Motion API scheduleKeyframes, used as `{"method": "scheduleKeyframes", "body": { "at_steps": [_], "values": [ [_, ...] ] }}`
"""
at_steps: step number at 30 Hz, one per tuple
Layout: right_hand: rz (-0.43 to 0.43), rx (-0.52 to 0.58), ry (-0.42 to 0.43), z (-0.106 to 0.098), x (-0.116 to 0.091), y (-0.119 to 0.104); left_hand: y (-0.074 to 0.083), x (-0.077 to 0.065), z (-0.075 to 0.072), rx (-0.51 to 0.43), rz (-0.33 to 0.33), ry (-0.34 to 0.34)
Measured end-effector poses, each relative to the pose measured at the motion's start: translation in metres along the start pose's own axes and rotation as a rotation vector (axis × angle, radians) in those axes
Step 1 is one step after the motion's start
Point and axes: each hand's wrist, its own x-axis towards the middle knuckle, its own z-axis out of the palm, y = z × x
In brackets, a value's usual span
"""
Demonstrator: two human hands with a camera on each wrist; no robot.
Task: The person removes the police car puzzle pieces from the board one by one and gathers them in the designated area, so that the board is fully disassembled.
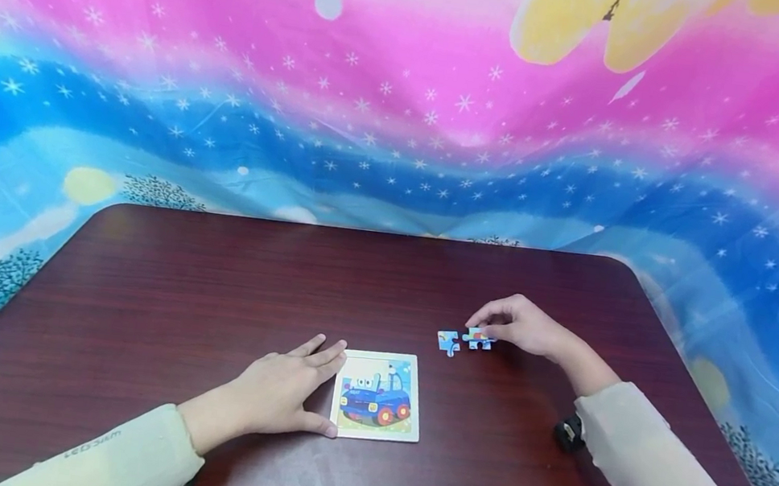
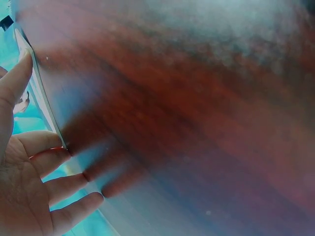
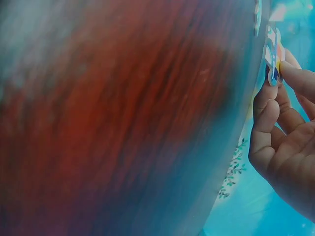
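Observation:
A square puzzle board [image 1: 416, 408] with a pale frame and a picture of a blue truck lies flat on the table. My left hand [image 1: 279, 392] rests at its left side, fingers extended and spread, with the thumb at the near corner and fingertips at the far one. Beyond the board to the right, my right hand [image 1: 528, 325] pinches a blue puzzle piece [image 1: 477, 339] with red and yellow on it between thumb and fingers. In the right wrist view this piece [image 3: 271, 55] appears nearly edge-on. Just left of it lies another blue puzzle piece [image 1: 448, 341].
The dark brown wooden table [image 1: 247, 274] has rounded far corners. A pink and blue patterned cloth [image 1: 405, 115] hangs behind it and along its sides. Each wrist wears a dark band, with one dark device [image 1: 569, 433] visible by the right sleeve.

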Motion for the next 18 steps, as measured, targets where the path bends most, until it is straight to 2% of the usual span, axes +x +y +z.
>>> {"method": "scheduleKeyframes", "body": {
  "at_steps": [5, 12, 18],
  "values": [
    [0.023, 0.0, -0.019, -0.0007, 0.001, 0.0046, 0.0001, 0.0003, 0.0002, -0.001, -0.005, -0.004],
    [0.001, -0.023, -0.037, -0.0007, 0.0036, 0.0079, -0.0003, 0.0008, -0.0006, -0.001, -0.009, -0.006],
    [0.008, 0.017, -0.033, -0.0018, 0.0027, 0.0105, -0.0009, -0.0002, -0.0003, -0.007, -0.006, -0.006]
  ]
}}
